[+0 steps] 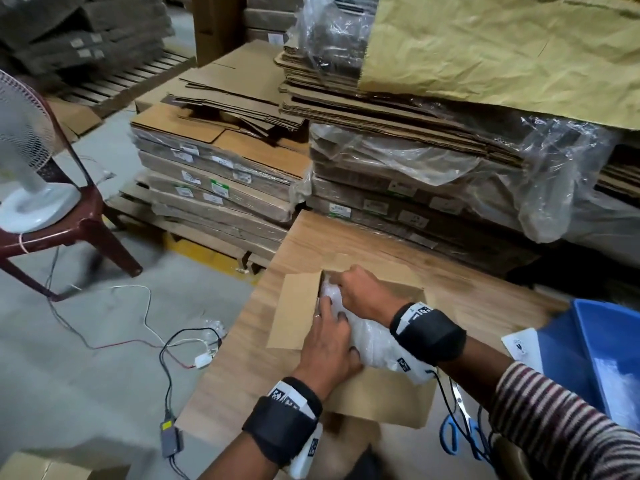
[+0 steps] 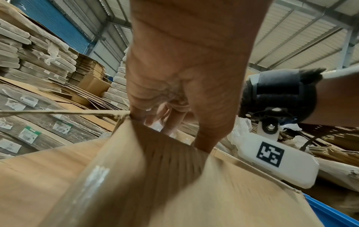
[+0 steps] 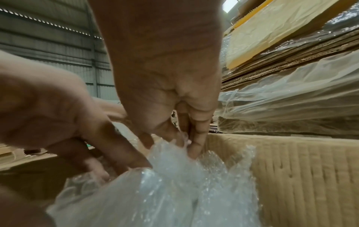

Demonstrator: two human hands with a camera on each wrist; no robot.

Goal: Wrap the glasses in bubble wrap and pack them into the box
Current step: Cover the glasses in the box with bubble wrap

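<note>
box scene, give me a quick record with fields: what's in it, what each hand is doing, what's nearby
box: open cardboard box on the wooden table, flaps folded out
contents: bubble-wrapped bundle partly inside; glasses not visible through the wrap
left hand: left hand on the near end of the bundle, fingers curled around it
right hand: right hand fingers pushed down into the wrap at the far end
nearby: scissors with blue handles and a blue bin on the person's right
stage: bundle going into the box, not fully seated
</note>
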